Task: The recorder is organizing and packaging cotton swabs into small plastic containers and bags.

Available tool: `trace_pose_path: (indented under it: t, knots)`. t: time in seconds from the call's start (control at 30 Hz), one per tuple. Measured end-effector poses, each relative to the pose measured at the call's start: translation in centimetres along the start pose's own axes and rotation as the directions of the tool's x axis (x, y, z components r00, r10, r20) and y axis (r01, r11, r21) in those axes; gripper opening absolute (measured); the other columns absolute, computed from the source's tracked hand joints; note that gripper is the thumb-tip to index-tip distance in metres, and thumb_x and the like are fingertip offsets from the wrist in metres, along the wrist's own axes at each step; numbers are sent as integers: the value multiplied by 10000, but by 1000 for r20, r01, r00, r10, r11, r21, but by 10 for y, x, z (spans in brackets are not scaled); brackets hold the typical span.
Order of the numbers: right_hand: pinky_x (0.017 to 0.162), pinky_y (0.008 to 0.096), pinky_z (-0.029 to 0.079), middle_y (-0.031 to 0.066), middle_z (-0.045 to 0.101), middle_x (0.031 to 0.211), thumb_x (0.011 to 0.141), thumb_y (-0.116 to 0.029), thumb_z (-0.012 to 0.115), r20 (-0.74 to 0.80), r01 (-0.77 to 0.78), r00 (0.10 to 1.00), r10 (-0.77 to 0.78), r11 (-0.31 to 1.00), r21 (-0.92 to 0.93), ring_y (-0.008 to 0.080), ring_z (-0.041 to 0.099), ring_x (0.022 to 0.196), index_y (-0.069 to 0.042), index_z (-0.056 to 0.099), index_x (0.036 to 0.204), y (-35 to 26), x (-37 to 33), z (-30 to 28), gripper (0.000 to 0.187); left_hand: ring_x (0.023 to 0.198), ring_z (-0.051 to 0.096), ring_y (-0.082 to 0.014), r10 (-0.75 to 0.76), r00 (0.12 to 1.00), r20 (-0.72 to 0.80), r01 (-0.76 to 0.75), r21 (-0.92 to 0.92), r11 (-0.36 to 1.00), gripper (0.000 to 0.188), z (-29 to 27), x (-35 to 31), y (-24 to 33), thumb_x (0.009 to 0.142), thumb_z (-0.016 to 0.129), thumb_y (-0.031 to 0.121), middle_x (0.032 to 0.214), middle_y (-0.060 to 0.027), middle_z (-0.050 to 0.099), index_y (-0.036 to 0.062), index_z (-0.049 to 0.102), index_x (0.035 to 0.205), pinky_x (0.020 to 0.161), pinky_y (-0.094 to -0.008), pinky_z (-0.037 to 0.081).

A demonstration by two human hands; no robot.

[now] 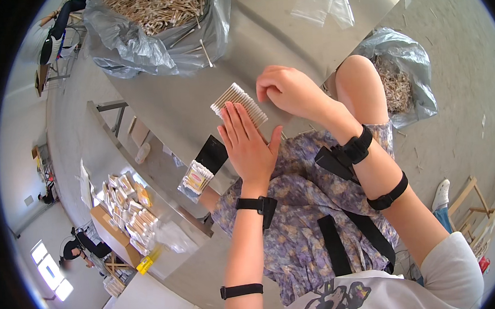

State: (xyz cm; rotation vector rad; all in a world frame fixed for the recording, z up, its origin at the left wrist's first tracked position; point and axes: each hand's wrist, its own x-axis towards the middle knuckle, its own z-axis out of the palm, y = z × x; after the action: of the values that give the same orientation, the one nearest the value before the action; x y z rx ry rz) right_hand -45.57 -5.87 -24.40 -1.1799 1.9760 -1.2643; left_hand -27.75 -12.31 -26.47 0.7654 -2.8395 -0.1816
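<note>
Cotton swabs (238,103) lie packed side by side in a flat, pale rectangular block, their white tips forming ridged rows along its edges. My left hand (251,144) lies flat on the block with fingers (235,120) straight and together, pressing rather than gripping; the swabs stick out beyond my fingertips, away from me. My right hand (286,90) is loosely curled just beside the block's far right corner, holding nothing that I can see. Everything rests on the grey metal table (285,36).
</note>
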Motion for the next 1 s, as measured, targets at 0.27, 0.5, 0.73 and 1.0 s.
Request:
trace_pose_path:
  t: [0.27, 0.5, 0.73, 1.0]
  knots:
    - [779, 372, 496, 59, 617, 824, 752, -18, 555, 167, 181, 974, -151, 966, -182, 255, 598, 882, -71, 652, 655, 0, -2, 3, 147, 1488, 251, -387, -19, 1000, -23, 19, 16, 1000, 907, 2, 1, -1, 921, 578, 568, 1592, -233, 284, -33, 277, 1529, 1188, -519, 236]
    - [818, 368, 492, 45, 622, 830, 754, -26, 563, 145, 186, 977, -159, 962, -201, 246, 597, 898, -91, 684, 665, 2, -3, 5, 164, 1484, 266, -378, -31, 999, -42, 31, 8, 999, 907, 3, 1, 0, 916, 584, 571, 1586, -234, 298, -31, 285, 1526, 1186, -509, 247]
    - [822, 371, 494, 44, 625, 832, 755, -19, 548, 174, 198, 971, -161, 954, -226, 247, 594, 913, -84, 679, 651, 2, -4, 4, 179, 1481, 271, -381, -30, 999, -42, 31, 2, 1000, 914, 3, 3, 1, 911, 586, 576, 1582, -238, 302, -44, 295, 1516, 1185, -498, 254]
    - [825, 366, 506, 53, 632, 869, 780, -26, 544, 84, 121, 991, -107, 976, -179, 246, 596, 941, -72, 688, 706, 5, -1, 6, 168, 1478, 276, -384, -29, 998, -55, 30, 23, 999, 915, 4, 5, 2, 916, 568, 587, 1576, -247, 306, -53, 297, 1512, 1184, -498, 259]
